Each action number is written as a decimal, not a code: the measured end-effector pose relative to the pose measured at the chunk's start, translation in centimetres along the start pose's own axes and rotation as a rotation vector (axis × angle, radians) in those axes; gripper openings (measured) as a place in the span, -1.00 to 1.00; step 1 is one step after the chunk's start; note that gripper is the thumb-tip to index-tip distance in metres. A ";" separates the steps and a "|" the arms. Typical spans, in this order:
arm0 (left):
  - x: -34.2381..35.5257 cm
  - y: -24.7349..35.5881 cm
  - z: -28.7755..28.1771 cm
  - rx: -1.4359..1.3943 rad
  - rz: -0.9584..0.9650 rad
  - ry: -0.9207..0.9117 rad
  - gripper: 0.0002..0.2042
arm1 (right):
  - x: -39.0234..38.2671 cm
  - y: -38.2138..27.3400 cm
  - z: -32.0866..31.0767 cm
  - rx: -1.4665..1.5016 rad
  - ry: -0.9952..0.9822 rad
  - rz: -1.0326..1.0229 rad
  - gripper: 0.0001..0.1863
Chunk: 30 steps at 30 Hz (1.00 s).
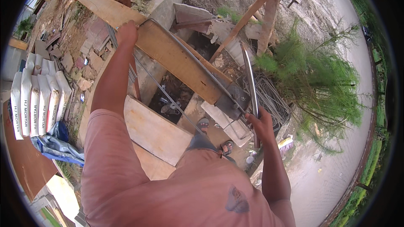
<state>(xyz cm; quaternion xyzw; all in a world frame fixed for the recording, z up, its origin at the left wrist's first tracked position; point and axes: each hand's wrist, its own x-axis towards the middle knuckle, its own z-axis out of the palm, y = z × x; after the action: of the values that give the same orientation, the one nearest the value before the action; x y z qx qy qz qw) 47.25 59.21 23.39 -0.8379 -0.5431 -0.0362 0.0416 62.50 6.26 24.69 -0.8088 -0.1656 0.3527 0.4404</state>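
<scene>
Near the far end of a wooden plank (168, 54), my left hand (127, 33) is closed around a thin metal rod (189, 54) close to a bend in it. One length of the rod runs along the plank toward a dark metal plate (233, 101) at the plank's near end. Another thin length (164, 91) slants down toward my feet. On the right, my right hand (261, 125) grips a long, shiny, slightly curved metal bar (248, 69) by its lower part, just beside the plate. Its fingers partly hide where bar and rod come together.
A bundle of thin rods (269, 101) lies right of the plate, beside a green feathery bush (313, 71). Below the plank is a dark pit (170, 96). White bags (40, 96) are stacked left, near a blue tarp (59, 143). Broken tiles (94, 38) cover the slope.
</scene>
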 end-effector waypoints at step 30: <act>4.0 -5.9 8.4 -0.281 0.096 0.371 -0.64 | 11.9 -2.3 -20.2 -1.475 -0.467 -0.355 -0.80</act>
<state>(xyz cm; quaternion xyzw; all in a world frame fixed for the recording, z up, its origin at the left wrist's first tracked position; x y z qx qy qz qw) 43.65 66.14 15.64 -0.8392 -0.4754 -0.2630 0.0254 85.37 2.45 28.86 -0.7585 -0.5711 0.2371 -0.2057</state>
